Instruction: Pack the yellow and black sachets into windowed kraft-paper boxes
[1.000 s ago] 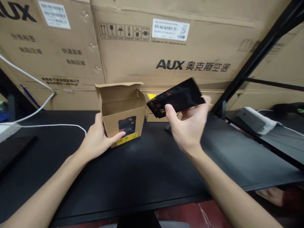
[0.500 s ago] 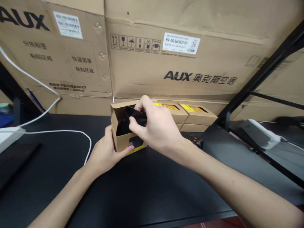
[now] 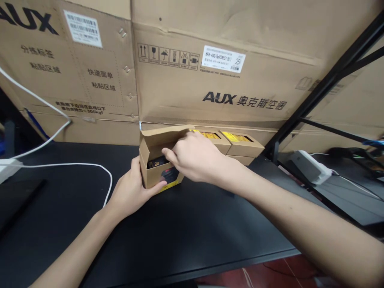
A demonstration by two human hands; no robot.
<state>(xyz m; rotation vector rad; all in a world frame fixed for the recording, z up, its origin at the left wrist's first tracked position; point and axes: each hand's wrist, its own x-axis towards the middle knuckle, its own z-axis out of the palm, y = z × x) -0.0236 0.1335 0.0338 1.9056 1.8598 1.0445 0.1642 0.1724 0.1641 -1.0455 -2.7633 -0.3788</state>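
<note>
A small open cardboard box (image 3: 153, 178) with a yellow stripe and a picture on its front stands on the black table. My left hand (image 3: 133, 193) is wrapped round its left end, thumb on the front and fingers behind the side. In the box's opening lies a black item (image 3: 157, 162) with gold-coloured print. My right hand (image 3: 195, 154) reaches over the right part of the opening with curled fingers. The thumb points left at the box's mouth. The other fingertips are out of sight, so what they grip cannot be made out.
More small boxes with yellow labels (image 3: 237, 137) are stacked at the right, against large AUX cartons (image 3: 168, 88). A white cable (image 3: 90, 164) crosses the black table (image 3: 168, 236) on the left. A black metal frame (image 3: 318, 90) and a white device (image 3: 312, 166) are at the right.
The black folded piece that my right hand held in the box's mouth no longer shows. My right hand has turned knuckles-up, and the gold-printed black item is now visible inside.
</note>
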